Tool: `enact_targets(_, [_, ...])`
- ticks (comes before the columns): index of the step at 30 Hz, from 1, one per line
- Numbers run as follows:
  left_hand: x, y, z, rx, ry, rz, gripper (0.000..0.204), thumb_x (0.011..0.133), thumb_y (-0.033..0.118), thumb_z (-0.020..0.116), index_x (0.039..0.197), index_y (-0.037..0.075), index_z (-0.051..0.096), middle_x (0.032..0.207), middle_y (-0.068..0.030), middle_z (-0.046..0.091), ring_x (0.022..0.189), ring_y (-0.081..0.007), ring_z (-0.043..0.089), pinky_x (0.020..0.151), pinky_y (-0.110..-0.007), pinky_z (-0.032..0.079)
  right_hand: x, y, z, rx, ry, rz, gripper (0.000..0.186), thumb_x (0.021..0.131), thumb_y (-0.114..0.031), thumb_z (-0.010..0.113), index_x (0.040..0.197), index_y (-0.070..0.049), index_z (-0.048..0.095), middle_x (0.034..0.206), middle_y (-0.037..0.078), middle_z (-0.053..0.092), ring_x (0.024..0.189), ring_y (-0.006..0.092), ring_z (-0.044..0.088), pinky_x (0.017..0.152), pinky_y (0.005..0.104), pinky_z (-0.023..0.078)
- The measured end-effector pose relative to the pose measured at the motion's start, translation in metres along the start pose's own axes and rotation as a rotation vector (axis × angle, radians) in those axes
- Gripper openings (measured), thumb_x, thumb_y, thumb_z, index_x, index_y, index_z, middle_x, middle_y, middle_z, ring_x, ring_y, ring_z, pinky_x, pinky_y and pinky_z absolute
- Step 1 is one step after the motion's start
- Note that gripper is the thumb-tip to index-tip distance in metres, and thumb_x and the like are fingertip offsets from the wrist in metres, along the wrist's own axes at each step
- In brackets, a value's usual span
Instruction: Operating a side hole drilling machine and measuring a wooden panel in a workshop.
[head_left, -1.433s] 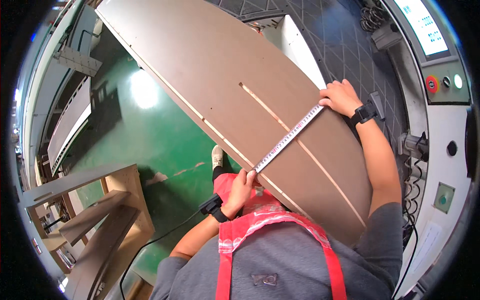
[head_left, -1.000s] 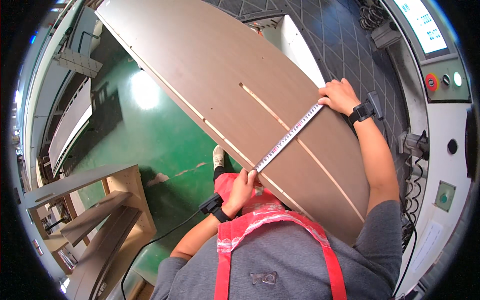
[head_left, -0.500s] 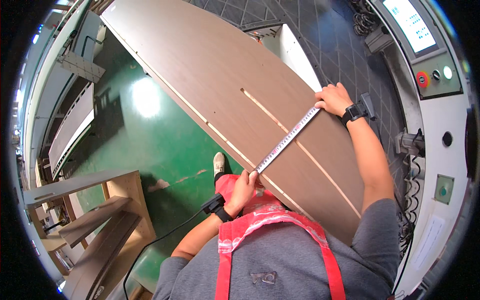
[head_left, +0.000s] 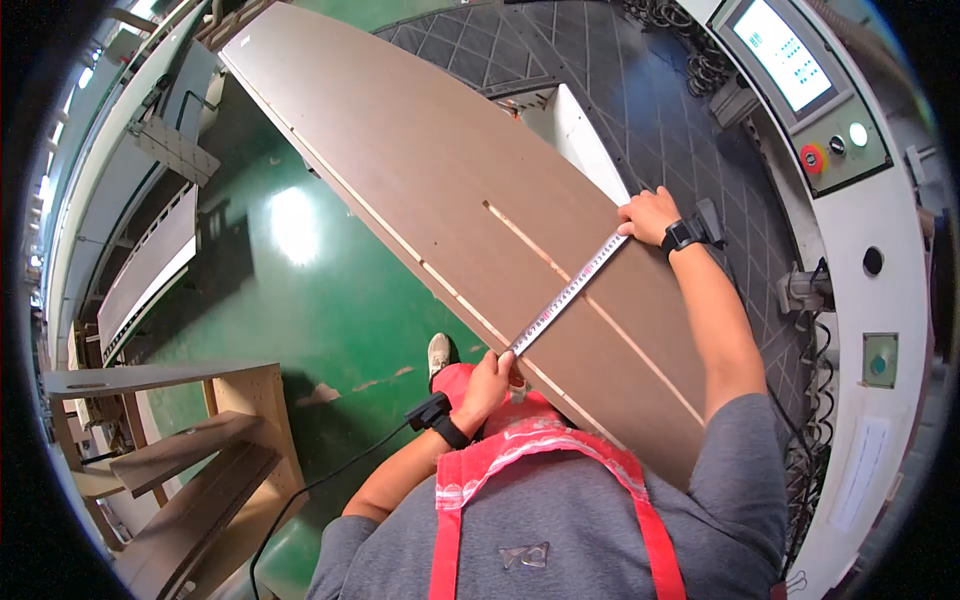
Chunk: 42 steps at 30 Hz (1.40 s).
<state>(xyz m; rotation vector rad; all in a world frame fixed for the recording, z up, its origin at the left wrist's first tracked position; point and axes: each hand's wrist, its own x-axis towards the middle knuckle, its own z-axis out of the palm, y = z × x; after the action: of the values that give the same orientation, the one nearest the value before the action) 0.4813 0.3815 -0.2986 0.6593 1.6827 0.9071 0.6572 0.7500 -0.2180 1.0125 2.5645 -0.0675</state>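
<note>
A long brown board (head_left: 400, 140) lies in front of me, with a narrow pale groove (head_left: 625, 335) along its face and more pale slots near its left edge. Across its width stretches a tape measure (head_left: 565, 297), crossing the groove. My left hand (head_left: 490, 380) pinches the tape's near end at the board's left edge; the case, if there, cannot be made out. At the far edge my right hand (head_left: 650, 214) closes on the other end, its fingers over the board's rim. Both wrists wear black straps with small devices.
On the right stands a white machine panel with a lit screen (head_left: 785, 55), a red emergency button (head_left: 812, 158) and a green button (head_left: 880, 360). A wooden rack (head_left: 250, 430) holds brown boards at lower left. A white box-like part (head_left: 580, 140) shows beyond the board.
My view has shifted slightly, so the board and machine appear a little lower and farther left. Both hands keep hold of the tape across the board.
</note>
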Motion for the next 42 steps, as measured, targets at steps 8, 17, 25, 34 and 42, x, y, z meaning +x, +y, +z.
enact_targets(8, [0.004, -0.01, 0.0, 0.132, 0.036, 0.06, 0.046, 0.105, 0.038, 0.047, 0.097, -0.006, 0.054, 0.083, -0.0225, 0.071, 0.078, -0.0343, 0.072, 0.072, -0.043, 0.055, -0.017, 0.001, -0.019, 0.058, -0.03, 0.032, 0.021, 0.086, -0.038, 0.071, 0.096, -0.02, 0.075, 0.096, 0.007, 0.073, 0.109, 0.0267, 0.062, 0.108, 0.0561, 0.032])
enact_targets(17, [0.015, -0.027, -0.003, 0.065, -0.034, -0.025, 0.045, 0.106, 0.035, 0.046, 0.101, -0.008, 0.056, 0.087, -0.0232, 0.07, 0.084, -0.0329, 0.071, 0.076, -0.042, 0.055, -0.035, -0.011, -0.035, -0.01, 0.075, -0.066, 0.018, 0.087, -0.039, 0.07, 0.091, -0.021, 0.073, 0.091, 0.005, 0.071, 0.103, 0.0255, 0.063, 0.093, 0.0481, 0.039])
enact_targets(25, [-0.005, 0.01, -0.007, 0.196, -0.003, 0.08, 0.042, 0.106, 0.033, 0.045, 0.099, -0.007, 0.055, 0.082, -0.0193, 0.071, 0.074, -0.028, 0.073, 0.066, -0.038, 0.058, -0.02, -0.003, 0.009, 0.004, 0.143, -0.055, 0.02, 0.087, -0.04, 0.069, 0.093, -0.022, 0.073, 0.091, 0.003, 0.07, 0.103, 0.0227, 0.062, 0.09, 0.0467, 0.039])
enact_targets(34, [0.012, -0.034, -0.002, -0.13, -0.089, -0.029, 0.039, 0.107, 0.033, 0.046, 0.103, -0.005, 0.053, 0.085, -0.0178, 0.071, 0.072, -0.0251, 0.072, 0.065, -0.035, 0.057, -0.013, -0.006, 0.008, -0.033, 0.175, -0.09, 0.02, 0.086, -0.042, 0.069, 0.092, -0.023, 0.073, 0.09, 0.001, 0.069, 0.099, 0.0196, 0.062, 0.085, 0.0435, 0.039])
enact_targets(42, [-0.001, 0.006, -0.004, -0.069, -0.07, -0.056, 0.038, 0.107, 0.03, 0.045, 0.102, -0.006, 0.051, 0.08, -0.017, 0.071, 0.069, -0.0256, 0.072, 0.062, -0.035, 0.057, -0.013, -0.01, 0.015, -0.079, 0.221, -0.049, 0.021, 0.085, -0.043, 0.07, 0.09, -0.023, 0.073, 0.089, 0.002, 0.069, 0.098, 0.0199, 0.062, 0.085, 0.0436, 0.039])
